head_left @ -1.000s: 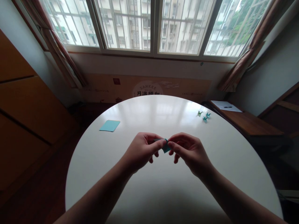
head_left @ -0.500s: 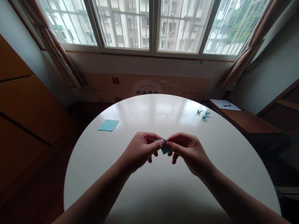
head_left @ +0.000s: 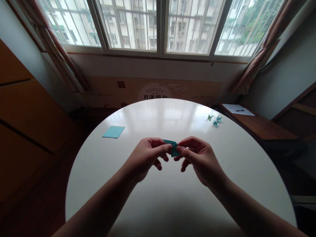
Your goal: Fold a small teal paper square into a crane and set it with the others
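Observation:
A small piece of folded teal origami paper [head_left: 174, 151] is held up over the white table between my two hands. My left hand [head_left: 151, 153] pinches its left side with thumb and index finger. On the opposite edge, the thumb and fingertips of my right hand [head_left: 195, 154] close on the paper. The lower fingers of both hands hang loosely curled beneath it. Part of the paper is hidden behind my thumbs, so its full shape does not show.
The round white table [head_left: 158, 204] fills the middle. Light-blue square paper [head_left: 114, 131] lies at its left; three small folded paper cranes [head_left: 215, 123] stand at the far right. Beyond them, a wooden side table [head_left: 274, 126] carries a white sheet [head_left: 230, 109] and a pen [head_left: 239, 110].
Both hands have risen slightly with the paper. It has tilted between my fingers, and more of its upper left edge and folds now shows.

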`<action>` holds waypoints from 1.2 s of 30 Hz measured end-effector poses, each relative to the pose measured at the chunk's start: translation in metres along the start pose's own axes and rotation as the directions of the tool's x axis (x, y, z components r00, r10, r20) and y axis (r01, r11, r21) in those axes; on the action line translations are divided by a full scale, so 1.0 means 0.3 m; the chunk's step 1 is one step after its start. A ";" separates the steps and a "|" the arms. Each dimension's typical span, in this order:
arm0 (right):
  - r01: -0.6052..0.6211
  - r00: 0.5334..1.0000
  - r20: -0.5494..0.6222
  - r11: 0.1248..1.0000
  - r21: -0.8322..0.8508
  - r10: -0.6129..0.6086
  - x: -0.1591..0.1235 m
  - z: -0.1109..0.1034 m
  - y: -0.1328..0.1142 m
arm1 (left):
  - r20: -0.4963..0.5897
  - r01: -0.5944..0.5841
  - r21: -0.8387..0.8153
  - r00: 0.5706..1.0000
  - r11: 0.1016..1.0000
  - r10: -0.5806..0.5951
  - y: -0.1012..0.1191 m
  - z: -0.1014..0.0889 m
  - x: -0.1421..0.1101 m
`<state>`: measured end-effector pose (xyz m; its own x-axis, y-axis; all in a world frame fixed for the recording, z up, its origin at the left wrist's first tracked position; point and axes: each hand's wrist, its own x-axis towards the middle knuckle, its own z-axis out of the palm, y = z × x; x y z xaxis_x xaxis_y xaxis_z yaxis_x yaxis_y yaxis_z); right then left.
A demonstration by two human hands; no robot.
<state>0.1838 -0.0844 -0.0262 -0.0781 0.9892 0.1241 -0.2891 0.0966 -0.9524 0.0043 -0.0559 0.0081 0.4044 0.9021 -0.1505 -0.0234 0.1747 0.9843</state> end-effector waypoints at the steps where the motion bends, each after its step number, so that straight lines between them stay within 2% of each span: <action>1: -0.010 1.000 0.004 1.000 -0.003 0.010 -0.001 -0.001 0.001 | -0.005 -0.007 -0.005 1.000 1.000 0.007 -0.003 0.001 0.002; 6: -0.021 1.000 -0.006 0.999 -0.025 0.021 -0.005 0.003 0.002 | -0.003 -0.057 -0.009 0.998 0.998 0.057 -0.009 0.006 0.002; 11: 0.024 0.998 -0.047 0.997 -0.072 -0.028 -0.005 0.015 0.003 | -0.036 -0.112 0.086 0.993 0.990 0.116 -0.005 0.018 -0.004; 15: 0.046 0.999 -0.011 0.994 -0.094 -0.047 -0.003 0.015 0.003 | -0.041 -0.136 0.106 0.989 0.985 0.141 -0.006 0.019 -0.004; 19: -0.006 0.999 0.039 0.997 -0.075 0.009 0.002 0.009 -0.003 | -0.017 -0.142 0.163 0.989 0.976 0.146 -0.008 0.010 -0.004; 25: -0.166 0.985 0.044 0.986 0.005 0.165 0.009 0.005 -0.001 | 0.027 -0.140 0.240 0.990 0.961 0.138 -0.009 0.014 -0.001; 31: -0.136 0.990 -0.047 0.991 0.011 0.136 0.005 0.017 0.008 | -0.011 -0.138 0.253 0.989 0.958 0.145 -0.015 0.022 0.002; 36: -0.163 0.987 -0.007 0.987 -0.003 0.163 0.004 0.015 -0.010 | -0.057 -0.114 0.195 0.990 0.974 0.127 -0.008 0.014 0.001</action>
<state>0.1803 -0.0840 -0.0220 -0.1171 0.9925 -0.0351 -0.2694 -0.0657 -0.9608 0.0083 -0.0576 0.0062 0.3457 0.9379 -0.0292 0.1093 -0.0093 0.9940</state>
